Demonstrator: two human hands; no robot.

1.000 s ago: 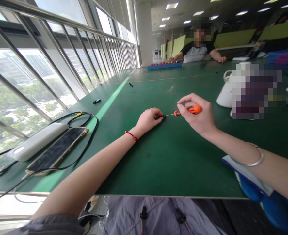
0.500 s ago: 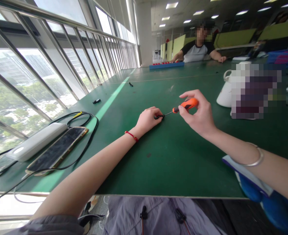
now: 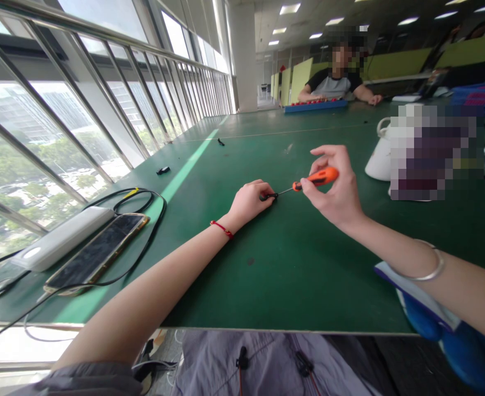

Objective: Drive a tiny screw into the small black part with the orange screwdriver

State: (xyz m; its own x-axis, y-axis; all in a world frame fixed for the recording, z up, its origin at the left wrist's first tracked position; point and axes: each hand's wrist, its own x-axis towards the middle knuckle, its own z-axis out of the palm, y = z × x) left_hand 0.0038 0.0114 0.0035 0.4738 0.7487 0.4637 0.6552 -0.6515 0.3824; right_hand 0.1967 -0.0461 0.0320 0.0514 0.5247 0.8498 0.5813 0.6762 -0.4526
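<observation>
My left hand (image 3: pixel 247 201) rests on the green table (image 3: pixel 242 297), its fingers closed on a small black part (image 3: pixel 270 196); what exactly the part is cannot be made out. From the right, an orange and black screwdriver (image 3: pixel 321 176) reaches toward it, its thin metal shaft ending at the part's right end. My right hand (image 3: pixel 341 192) holds the handle between thumb and fingers, with the forefinger raised above it. The handle sits a little higher than the tip.
On the left lie a phone (image 3: pixel 98 250), a pale long device (image 3: pixel 67 236) and looped black cable (image 3: pixel 160 220). Two small black pieces (image 3: pixel 163 171) (image 3: pixel 220 142) lie farther off. A white jug (image 3: pixel 378 159) stands at right. Across the table, a person (image 3: pixel 333 82) touches a blue tray (image 3: pixel 314 107) of red pieces.
My right hand has shifted slightly and its upper fingers have lifted; the screwdriver handle has moved a little right and turned. Across the table, the blue tray has slid right.
</observation>
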